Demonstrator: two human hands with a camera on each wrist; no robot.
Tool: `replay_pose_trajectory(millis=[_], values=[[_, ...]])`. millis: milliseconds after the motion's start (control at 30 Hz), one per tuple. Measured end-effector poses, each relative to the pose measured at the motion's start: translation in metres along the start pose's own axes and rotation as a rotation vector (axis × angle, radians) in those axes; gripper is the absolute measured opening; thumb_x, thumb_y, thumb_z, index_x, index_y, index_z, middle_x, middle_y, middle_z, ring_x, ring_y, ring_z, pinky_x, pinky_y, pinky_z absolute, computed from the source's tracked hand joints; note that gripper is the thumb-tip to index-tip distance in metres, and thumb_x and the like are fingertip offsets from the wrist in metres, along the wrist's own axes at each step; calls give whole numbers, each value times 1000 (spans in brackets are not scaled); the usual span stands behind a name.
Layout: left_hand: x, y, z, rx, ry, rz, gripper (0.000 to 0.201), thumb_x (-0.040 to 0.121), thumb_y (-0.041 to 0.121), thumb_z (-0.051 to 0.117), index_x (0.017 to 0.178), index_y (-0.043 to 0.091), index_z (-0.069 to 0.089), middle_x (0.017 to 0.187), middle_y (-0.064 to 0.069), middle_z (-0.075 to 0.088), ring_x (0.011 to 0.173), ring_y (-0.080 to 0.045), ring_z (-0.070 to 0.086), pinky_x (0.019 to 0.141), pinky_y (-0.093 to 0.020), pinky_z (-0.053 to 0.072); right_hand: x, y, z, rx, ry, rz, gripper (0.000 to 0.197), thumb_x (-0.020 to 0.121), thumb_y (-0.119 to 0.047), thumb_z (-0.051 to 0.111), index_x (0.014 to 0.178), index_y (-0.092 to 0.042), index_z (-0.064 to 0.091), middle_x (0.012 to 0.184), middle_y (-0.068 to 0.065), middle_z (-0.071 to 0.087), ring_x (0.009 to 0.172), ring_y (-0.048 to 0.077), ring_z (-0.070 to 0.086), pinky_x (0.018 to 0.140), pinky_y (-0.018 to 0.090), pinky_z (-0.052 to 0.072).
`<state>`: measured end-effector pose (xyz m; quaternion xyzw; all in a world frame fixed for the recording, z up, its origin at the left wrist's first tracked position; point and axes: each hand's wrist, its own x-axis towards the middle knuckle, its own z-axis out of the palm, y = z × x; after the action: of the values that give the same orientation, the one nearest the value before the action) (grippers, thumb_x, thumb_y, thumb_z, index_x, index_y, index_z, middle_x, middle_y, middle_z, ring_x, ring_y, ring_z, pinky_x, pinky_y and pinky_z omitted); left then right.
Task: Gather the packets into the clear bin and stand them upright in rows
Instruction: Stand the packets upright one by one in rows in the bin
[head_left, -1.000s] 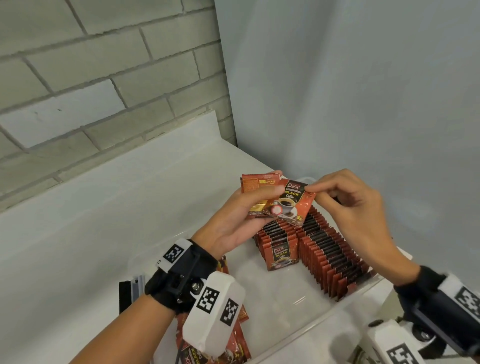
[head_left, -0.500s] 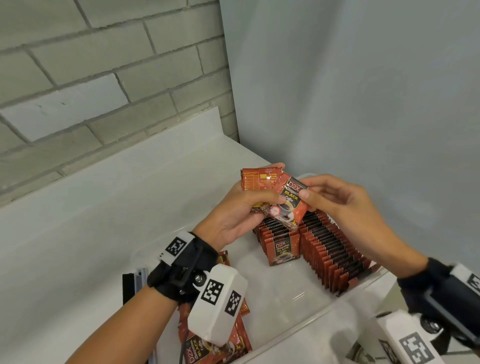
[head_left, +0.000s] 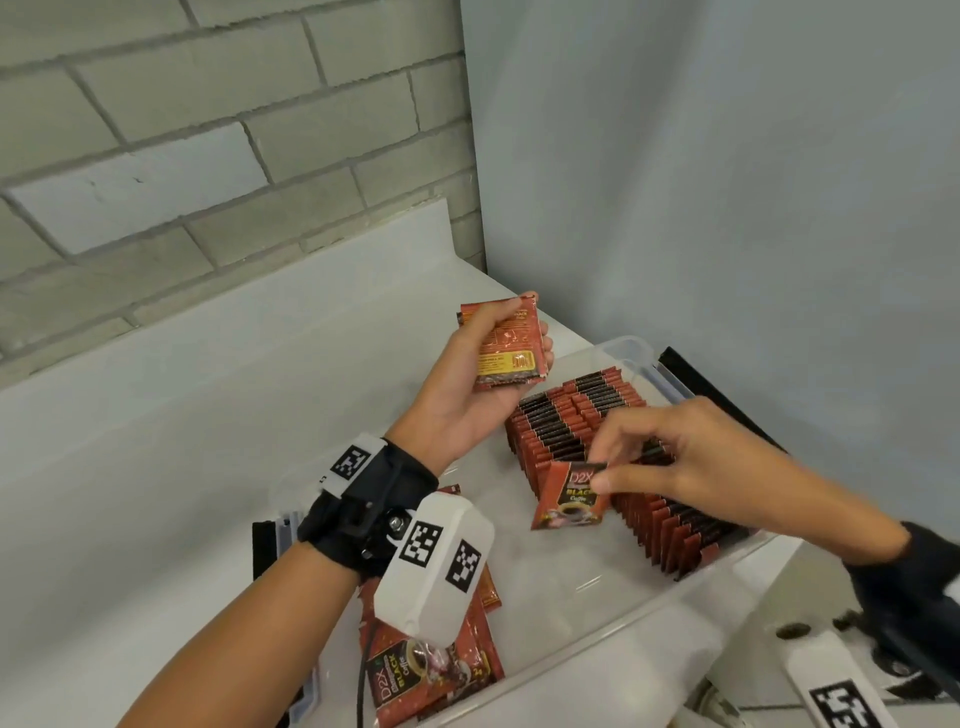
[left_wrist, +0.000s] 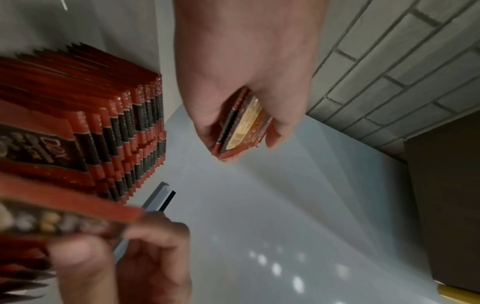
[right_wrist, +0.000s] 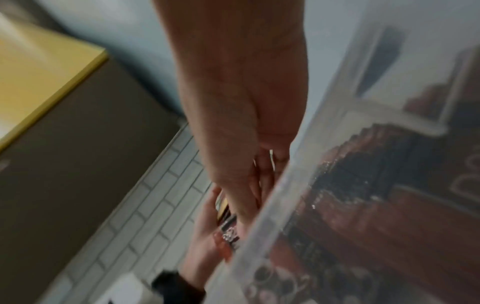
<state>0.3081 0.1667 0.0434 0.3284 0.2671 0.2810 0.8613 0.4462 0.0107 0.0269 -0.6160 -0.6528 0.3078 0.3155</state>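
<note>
Packet (head_left: 570, 494), red "D2X Black Coffee", is pinched at its top edge between my right hand's (head_left: 691, 457) thumb and fingertips, hanging upright and slightly tilted, front face toward me, just in front of the near end of the standing rows (head_left: 613, 441). Whether its bottom edge touches the bin floor, I cannot tell. My left hand (head_left: 467, 395) is raised above the bin's far left side, palm toward me, fingers and thumb curled round a small stack of packets (head_left: 506, 345), back side with the yellow label facing me; left wrist view shows several packets edge-on in that grip. The rows stand upright in two lines along the right side of the clear bin (head_left: 631, 347), tops black and red. Loose packets (head_left: 431, 670) lie flat in a pile at the bin's near left corner, partly hidden under my wrist camera. The bin sits on a white counter (head_left: 182, 415) in a corner, brick wall behind, plain grey wall to the right.
</note>
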Motion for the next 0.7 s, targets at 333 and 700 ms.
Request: replay_pose_trajectory(millis=[333,700], values=[[-4,-1,3,-21,15,-5,15,93,10,51,100,4,63,83,-12,64,78,-20,60,73,-27,51,13,22,27,-726,136,-240,21,72,-27,81,84,-27,64,85,-11,62,85,8,36,72,24,33],[-2,-3,2,-31,-25,-17,19,92,1,48,107,4,60,87,-14,68,78,-22,65,73,-27,57,16,20,31,-809,156,-178,41,62,-34,88,83,-27,53,87,-9,60,83,6,30,74,22,32]])
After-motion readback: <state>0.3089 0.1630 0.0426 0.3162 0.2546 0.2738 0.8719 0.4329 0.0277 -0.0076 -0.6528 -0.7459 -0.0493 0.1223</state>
